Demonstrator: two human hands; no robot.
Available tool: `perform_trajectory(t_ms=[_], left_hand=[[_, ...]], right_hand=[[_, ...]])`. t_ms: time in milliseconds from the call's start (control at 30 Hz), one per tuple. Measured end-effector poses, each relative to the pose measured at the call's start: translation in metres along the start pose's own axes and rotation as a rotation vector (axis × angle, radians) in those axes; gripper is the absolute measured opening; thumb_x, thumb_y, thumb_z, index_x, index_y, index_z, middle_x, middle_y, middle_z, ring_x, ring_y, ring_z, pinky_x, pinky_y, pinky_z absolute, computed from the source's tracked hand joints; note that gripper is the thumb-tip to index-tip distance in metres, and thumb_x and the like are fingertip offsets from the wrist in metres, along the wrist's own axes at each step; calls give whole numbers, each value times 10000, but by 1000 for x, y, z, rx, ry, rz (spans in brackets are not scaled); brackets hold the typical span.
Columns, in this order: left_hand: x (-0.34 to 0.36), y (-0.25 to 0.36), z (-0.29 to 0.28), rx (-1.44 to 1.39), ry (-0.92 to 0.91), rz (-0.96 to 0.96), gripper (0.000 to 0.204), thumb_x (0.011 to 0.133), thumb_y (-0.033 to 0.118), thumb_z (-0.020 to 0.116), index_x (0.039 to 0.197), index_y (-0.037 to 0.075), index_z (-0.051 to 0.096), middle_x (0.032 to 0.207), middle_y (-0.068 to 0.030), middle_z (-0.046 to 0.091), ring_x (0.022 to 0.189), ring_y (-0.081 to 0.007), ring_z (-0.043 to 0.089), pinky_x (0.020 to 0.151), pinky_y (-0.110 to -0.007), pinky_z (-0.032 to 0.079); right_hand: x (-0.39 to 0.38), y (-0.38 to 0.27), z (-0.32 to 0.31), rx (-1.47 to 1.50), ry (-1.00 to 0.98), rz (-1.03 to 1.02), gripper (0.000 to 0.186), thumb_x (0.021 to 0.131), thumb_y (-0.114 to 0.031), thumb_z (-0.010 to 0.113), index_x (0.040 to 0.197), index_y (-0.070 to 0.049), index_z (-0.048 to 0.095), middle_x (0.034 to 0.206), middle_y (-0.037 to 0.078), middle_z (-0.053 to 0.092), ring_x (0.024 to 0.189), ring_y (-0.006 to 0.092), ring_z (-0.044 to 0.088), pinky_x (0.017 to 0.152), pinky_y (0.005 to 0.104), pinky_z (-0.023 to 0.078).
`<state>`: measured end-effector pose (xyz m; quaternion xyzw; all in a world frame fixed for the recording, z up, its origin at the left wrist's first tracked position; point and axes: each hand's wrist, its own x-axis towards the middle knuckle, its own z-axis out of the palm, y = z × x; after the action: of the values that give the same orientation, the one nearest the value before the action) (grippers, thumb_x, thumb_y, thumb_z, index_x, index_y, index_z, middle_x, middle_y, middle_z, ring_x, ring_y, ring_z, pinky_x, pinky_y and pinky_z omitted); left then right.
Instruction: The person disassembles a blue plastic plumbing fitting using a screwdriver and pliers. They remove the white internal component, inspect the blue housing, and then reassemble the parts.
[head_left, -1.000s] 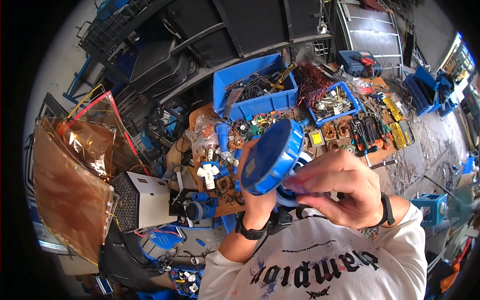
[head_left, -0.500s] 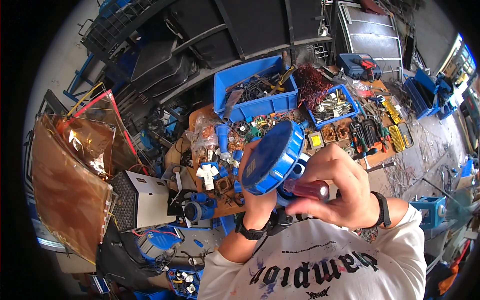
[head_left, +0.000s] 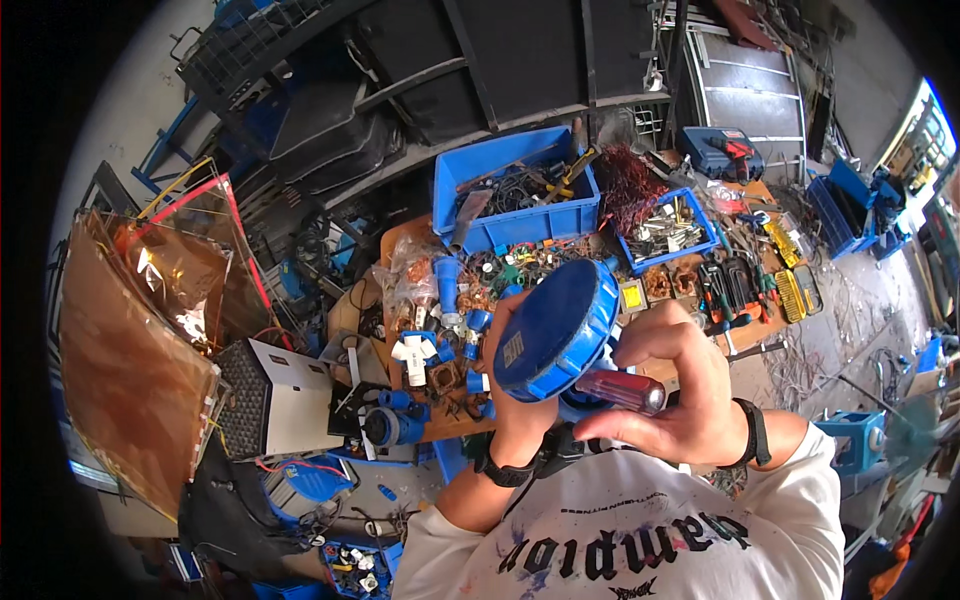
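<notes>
A blue round plastic fitting with a ridged cap (head_left: 548,325) sits tilted in my left hand (head_left: 513,425), whose fingers are largely hidden behind it. A translucent red screwdriver handle (head_left: 620,390) sticks out from beneath the cap, its tip hidden in the fitting. My right hand (head_left: 680,385) is curved round that handle with thumb and index finger spread apart above and below it, not visibly gripping it. Behind them, the cluttered wooden bench (head_left: 445,428) holds white pipe fittings (head_left: 416,365) and blue connectors (head_left: 398,425).
Blue bins of tools (head_left: 515,230) and metal parts (head_left: 668,222) stand at the bench's back, with pliers and screwdrivers (head_left: 732,295) at right. Copper-coloured sheets (head_left: 130,350) lean at left beside a white-topped case (head_left: 295,400). Cables litter the floor (head_left: 850,330).
My right fingers have spread from round the red handle, exposing more of it. The cap and both hands have shifted slightly lower in view.
</notes>
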<state>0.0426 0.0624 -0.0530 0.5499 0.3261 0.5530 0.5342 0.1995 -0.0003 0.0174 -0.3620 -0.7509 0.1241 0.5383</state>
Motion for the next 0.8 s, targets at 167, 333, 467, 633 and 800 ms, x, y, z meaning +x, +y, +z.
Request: perform_trajectory(t_ms=[167, 333, 467, 633, 800], left_hand=[[2, -3, -4, -54, 10, -16, 441, 822, 16, 729, 1202, 11, 505, 1133, -73, 640, 1011, -118, 615, 884, -259, 494], [0, 3, -7, -91, 30, -45, 395, 849, 5, 694, 1194, 12, 502, 1134, -73, 642, 1022, -119, 615, 893, -263, 498], [1, 5, -7, -70, 8, 5, 384, 861, -6, 676, 1198, 19, 494, 1139, -73, 639, 1023, -120, 617, 897, -264, 501], [0, 4, -7, -66, -1, 5, 393, 866, -22, 663, 1210, 35, 483, 1130, -67, 638, 1030, -122, 616, 896, -266, 505], [-1, 12, -5, -4, 43, 27, 247, 927, 100, 603, 1154, 28, 535, 1065, -59, 659, 955, -116, 628, 838, -278, 521]], right_hand=[[-2, -6, 6, 5, -10, 61, 378, 727, -67, 835, 1049, -27, 640, 892, 90, 647, 761, 226, 631, 647, 326, 518], [0, -1, 9, 253, -134, 73, 496, 782, 55, 737, 1248, -6, 577, 1035, 105, 689, 848, 236, 656, 755, 333, 538], [1, -2, 12, 220, -79, 71, 500, 755, -63, 822, 1181, -11, 566, 1060, 148, 652, 901, 261, 645, 781, 344, 529], [4, 3, 12, 67, -22, 53, 463, 708, -141, 879, 1057, -23, 597, 929, 117, 638, 836, 248, 644, 728, 335, 520], [7, -5, 10, 223, -138, 123, 345, 755, -28, 814, 1058, -14, 649, 990, 124, 689, 878, 243, 674, 770, 345, 540]])
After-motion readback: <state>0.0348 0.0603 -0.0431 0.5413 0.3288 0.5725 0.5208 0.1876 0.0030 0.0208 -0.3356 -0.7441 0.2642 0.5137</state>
